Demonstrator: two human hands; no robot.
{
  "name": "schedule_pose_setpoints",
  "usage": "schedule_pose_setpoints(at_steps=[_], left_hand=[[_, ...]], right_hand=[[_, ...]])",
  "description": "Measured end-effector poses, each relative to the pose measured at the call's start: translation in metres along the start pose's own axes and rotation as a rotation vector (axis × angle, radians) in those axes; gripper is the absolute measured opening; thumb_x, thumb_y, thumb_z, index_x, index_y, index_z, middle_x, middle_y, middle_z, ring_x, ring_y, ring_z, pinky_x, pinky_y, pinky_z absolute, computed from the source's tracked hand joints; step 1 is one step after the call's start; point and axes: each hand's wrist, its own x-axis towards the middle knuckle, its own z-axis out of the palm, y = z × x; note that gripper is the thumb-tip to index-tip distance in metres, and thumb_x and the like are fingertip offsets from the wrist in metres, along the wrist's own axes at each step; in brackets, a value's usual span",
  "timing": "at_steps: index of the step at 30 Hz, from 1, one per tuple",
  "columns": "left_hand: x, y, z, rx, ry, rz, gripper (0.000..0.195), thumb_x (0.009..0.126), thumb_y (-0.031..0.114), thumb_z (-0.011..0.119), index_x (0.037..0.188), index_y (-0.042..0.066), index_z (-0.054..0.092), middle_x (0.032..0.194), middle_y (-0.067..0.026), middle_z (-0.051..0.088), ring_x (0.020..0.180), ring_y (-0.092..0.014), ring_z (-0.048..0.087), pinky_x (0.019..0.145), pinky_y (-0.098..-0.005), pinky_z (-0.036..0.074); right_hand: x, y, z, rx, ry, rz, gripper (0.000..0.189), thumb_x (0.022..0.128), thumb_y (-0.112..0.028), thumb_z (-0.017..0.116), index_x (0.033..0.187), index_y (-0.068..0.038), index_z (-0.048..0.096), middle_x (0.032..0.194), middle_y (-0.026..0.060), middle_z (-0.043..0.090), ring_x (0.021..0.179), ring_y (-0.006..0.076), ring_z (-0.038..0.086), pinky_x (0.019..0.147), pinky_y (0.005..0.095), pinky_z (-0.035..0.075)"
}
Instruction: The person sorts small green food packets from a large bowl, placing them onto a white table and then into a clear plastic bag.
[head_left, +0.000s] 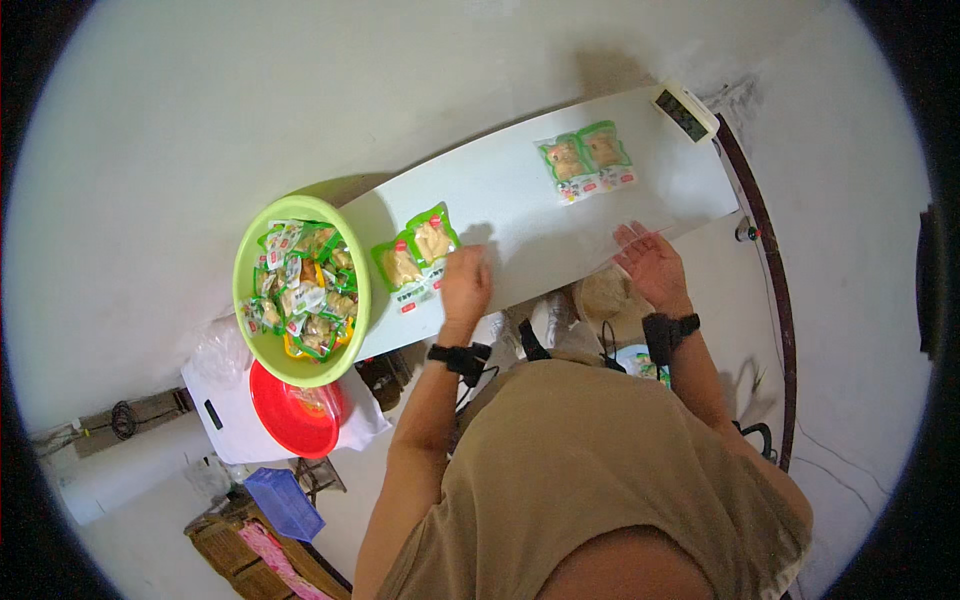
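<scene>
My left hand (466, 285) is over the white table, fingers curled, at the right edge of a pair of green-edged clear food packets (417, 251). Whether its fingertips pinch anything is hidden. My right hand (654, 268) is at the table's front edge, palm turned up and fingers extended. A faint clear, reddish-edged strip shows by its fingertips, too indistinct to name. Farther up the table lies a second pair of green-edged packets (586, 161), with pale food inside. A lime-green plastic basin (360, 315) full of similar small packets stands left of my left hand.
The narrow white table (510, 247) runs along the wall. A white device with a dark display (684, 112) sits at its far right corner. Lower left are a red basin (281, 427), a clear plastic bag (223, 351) and a blue plastic basket (282, 502). A brown curved rail (780, 322) edges the right side.
</scene>
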Motion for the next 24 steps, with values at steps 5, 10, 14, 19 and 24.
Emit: schedule_pose_setpoints(at_steps=[5, 10, 14, 19, 24], left_hand=[[-0.017, -0.014, -0.033, 0.273, -0.128, -0.005, 0.042, 0.071, 0.013, 0.061, 0.110, 0.003, 0.048, 0.115, -0.0171, 0.045, 0.106, -0.033, 0.044, 0.087, -0.0389, 0.038], [-0.018, -0.026, -0.028, 0.392, -0.134, 0.046, 0.045, 0.074, 0.015, 0.060, 0.115, 0.004, 0.048, 0.124, -0.0184, 0.041, 0.117, -0.034, 0.037, 0.093, -0.0392, 0.035], [-0.016, -0.041, -0.019, 0.359, -0.118, 0.095, 0.037, 0.076, 0.012, 0.055, 0.112, 0.004, 0.051, 0.123, -0.0165, 0.045, 0.114, -0.035, 0.043, 0.092, -0.0380, 0.039], [-0.009, -0.031, -0.018, 0.281, -0.051, 0.102, 0.029, 0.077, 0.012, 0.053, 0.105, 0.004, 0.056, 0.118, -0.0107, 0.052, 0.107, -0.029, 0.050, 0.086, -0.0348, 0.045], [-0.012, 0.001, -0.007, 0.080, 0.046, 0.164, 0.023, 0.079, 0.013, 0.053, 0.099, 0.003, 0.058, 0.110, -0.0143, 0.056, 0.105, -0.030, 0.052, 0.084, -0.0346, 0.046]], right_hand=[[-0.034, 0.001, -0.015, -0.170, 0.122, -0.063, 0.027, 0.090, -0.027, 0.043, 0.103, -0.006, 0.055, 0.102, 0.0080, 0.058, 0.096, 0.0210, 0.055, 0.078, 0.0365, 0.045], [-0.038, 0.024, 0.015, -0.308, 0.051, -0.035, 0.026, 0.089, -0.029, 0.045, 0.101, -0.008, 0.055, 0.098, 0.0057, 0.059, 0.088, 0.0181, 0.057, 0.071, 0.0317, 0.046], [-0.016, 0.062, 0.049, -0.463, -0.056, 0.176, 0.029, 0.090, -0.031, 0.043, 0.106, -0.008, 0.052, 0.099, 0.0066, 0.058, 0.090, 0.0184, 0.056, 0.074, 0.0321, 0.046], [0.022, 0.127, 0.090, -0.746, -0.041, 0.405, 0.042, 0.089, -0.037, 0.045, 0.118, -0.007, 0.042, 0.108, 0.0061, 0.052, 0.098, 0.0163, 0.051, 0.080, 0.0320, 0.042], [0.061, 0.177, 0.103, -0.571, -0.144, 0.325, 0.037, 0.089, -0.032, 0.044, 0.116, -0.006, 0.045, 0.104, 0.0074, 0.053, 0.094, 0.0150, 0.051, 0.082, 0.0337, 0.042]])
